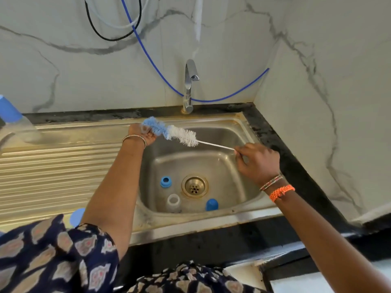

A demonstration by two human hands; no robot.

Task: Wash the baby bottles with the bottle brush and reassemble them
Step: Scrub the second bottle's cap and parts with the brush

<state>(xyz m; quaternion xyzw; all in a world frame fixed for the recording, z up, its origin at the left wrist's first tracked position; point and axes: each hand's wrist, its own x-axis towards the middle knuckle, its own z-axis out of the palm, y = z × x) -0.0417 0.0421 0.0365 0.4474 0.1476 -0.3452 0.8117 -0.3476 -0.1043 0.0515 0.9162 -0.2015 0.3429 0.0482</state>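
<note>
My right hand [257,160] pinches the thin white handle of the bottle brush [171,132], whose blue-and-white bristles stretch over the sink basin [230,166]. My left hand [140,135] holds a small clear part, seemingly a nipple, at the brush's blue tip above the basin's left rim. On the basin floor lie a blue collar ring [166,181], a clear bottle body [174,203] and a blue cap [211,204], around the drain [194,186].
A steel tap [189,85] stands behind the basin, with no water seen running. The ribbed drainboard [53,166] lies left. A bottle with a blue top [9,112] stands at far left. Another blue item [77,216] peeks out by my left elbow. A wall closes the right.
</note>
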